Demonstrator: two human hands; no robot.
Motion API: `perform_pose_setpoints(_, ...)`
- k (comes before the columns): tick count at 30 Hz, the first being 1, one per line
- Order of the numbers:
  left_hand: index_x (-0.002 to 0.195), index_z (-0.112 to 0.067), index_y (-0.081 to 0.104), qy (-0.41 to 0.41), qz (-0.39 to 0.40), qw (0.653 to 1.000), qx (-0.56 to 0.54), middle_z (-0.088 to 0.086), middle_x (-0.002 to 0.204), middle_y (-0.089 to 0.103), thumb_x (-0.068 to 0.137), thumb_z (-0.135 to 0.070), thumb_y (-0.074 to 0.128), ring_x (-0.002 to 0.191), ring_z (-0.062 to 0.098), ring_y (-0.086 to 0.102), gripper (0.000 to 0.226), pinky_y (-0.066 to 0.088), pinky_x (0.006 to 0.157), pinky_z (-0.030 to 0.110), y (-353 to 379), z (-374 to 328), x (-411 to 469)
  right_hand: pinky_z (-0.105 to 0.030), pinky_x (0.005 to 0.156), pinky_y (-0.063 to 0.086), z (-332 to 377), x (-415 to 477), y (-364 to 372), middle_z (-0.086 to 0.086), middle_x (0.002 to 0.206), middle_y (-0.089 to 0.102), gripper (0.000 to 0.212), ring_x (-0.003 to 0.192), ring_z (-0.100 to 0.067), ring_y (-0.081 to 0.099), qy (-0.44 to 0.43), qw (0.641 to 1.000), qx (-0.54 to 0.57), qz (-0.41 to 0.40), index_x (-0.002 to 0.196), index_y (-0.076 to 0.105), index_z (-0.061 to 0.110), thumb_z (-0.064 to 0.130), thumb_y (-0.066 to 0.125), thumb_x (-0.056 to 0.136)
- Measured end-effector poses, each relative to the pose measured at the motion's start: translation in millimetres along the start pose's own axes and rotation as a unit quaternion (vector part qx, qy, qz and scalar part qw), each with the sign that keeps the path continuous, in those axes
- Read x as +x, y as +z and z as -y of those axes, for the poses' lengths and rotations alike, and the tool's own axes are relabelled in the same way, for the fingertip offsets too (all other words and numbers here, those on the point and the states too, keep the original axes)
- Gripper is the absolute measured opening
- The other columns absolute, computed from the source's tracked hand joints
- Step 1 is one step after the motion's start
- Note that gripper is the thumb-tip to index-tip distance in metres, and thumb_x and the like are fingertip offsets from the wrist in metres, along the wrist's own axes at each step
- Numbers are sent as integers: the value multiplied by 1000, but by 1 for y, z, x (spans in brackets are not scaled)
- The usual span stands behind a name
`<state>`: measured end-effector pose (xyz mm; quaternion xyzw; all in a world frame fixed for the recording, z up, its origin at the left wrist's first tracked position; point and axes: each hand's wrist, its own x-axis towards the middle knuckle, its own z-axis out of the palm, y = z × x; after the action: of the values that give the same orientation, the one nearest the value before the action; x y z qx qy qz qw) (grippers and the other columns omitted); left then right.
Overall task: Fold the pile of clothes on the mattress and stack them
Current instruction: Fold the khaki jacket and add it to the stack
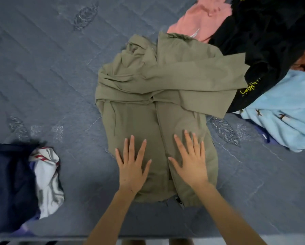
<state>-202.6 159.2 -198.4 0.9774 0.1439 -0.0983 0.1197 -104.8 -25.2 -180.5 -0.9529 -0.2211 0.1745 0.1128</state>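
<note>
Both hands lie flat, fingers straight and spread, gripping nothing: the left hand [132, 167] and right hand [190, 161] press on the near end of the olive jacket [148, 85], one on each side of its zip [163, 138]. The jacket sits mid-mattress [42, 68], sleeves folded across. Far right is the pile: pink top [197, 20], black top [263, 41], blue top [286, 112]. The black sleeve carries yellow script [248, 88], upside down and unreadable. Near left lie navy cloth [10, 183] and white cloth [47, 183]
</note>
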Motion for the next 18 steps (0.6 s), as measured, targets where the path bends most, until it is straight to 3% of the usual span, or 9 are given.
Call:
perform_pose_setpoints(2, 150, -21, 23, -42, -26, 998, -33, 21, 156, 17, 96, -44, 34, 145, 35, 13, 61, 9, 113, 59, 9, -7, -24, -53, 119, 7, -7, -19, 9, -9, 161, 12, 76, 149, -32, 8, 23, 999, 13, 23, 153, 22, 27, 53, 57, 90)
perform_pose_setpoints(4, 149, -13, 26, -137, -74, 980, -122, 24, 155, 19, 98, -35, 43, 143, 36, 16, 58, 14, 112, 59, 18, -9, -46, -50, 118, 2, -18, -38, 15, -8, 162, 7, 81, 150, -31, 4, 68, 997, 34, 31, 153, 13, 28, 54, 56, 90)
perform_pose_setpoints(6, 150, -12, 15, -251, -101, 925, -266, 18, 156, 17, 97, -22, 51, 144, 35, 18, 65, 19, 115, 56, 24, -7, -64, -48, 119, 3, -31, -53, 19, -9, 162, 3, 86, 150, -30, 4, 137, 987, 74, 30, 154, 7, 26, 51, 59, 90)
perform_pose_setpoints(8, 151, -16, 2, -327, -64, 849, -410, 2, 156, 16, 99, -20, 47, 146, 25, 18, 69, 21, 118, 47, 27, -6, -74, -45, 119, 9, -42, -62, 22, -13, 162, 3, 91, 149, -30, 7, 206, 964, 164, 28, 155, 5, 17, 38, 64, 90)
perform_pose_setpoints(9, 152, -16, 2, -335, -35, 828, -448, -1, 156, 17, 100, -21, 43, 146, 22, 19, 67, 22, 118, 44, 29, -5, -78, -42, 119, 11, -47, -63, 23, -14, 162, 5, 91, 149, -30, 9, 228, 947, 224, 23, 155, 5, 12, 28, 67, 90)
perform_pose_setpoints(12, 152, -12, 19, -299, 23, 851, -431, 7, 153, 31, 102, -14, 39, 141, 24, 29, 53, 25, 117, 45, 31, 6, -79, -29, 119, 7, -58, -63, 25, -14, 160, 14, 86, 148, -28, 13, 262, 913, 313, 6, 152, 7, 2, 6, 65, 89)
perform_pose_setpoints(15, 152, -16, 19, -277, 58, 815, -506, -6, 151, 30, 99, -2, 44, 139, 11, 28, 60, 23, 118, 35, 25, 10, -76, -35, 120, 12, -69, -62, 25, -17, 157, 22, 85, 146, -31, 20, 312, 888, 338, -5, 152, 12, -1, -4, 64, 85)
perform_pose_setpoints(18, 148, -15, 30, -278, 52, 807, -518, -12, 140, 40, 95, 1, 51, 129, 3, 37, 59, 29, 110, 23, 19, 10, -76, -37, 117, 21, -71, -66, 26, -17, 150, 35, 79, 139, -31, 32, 303, 886, 351, 3, 149, 24, 0, -7, 64, 81)
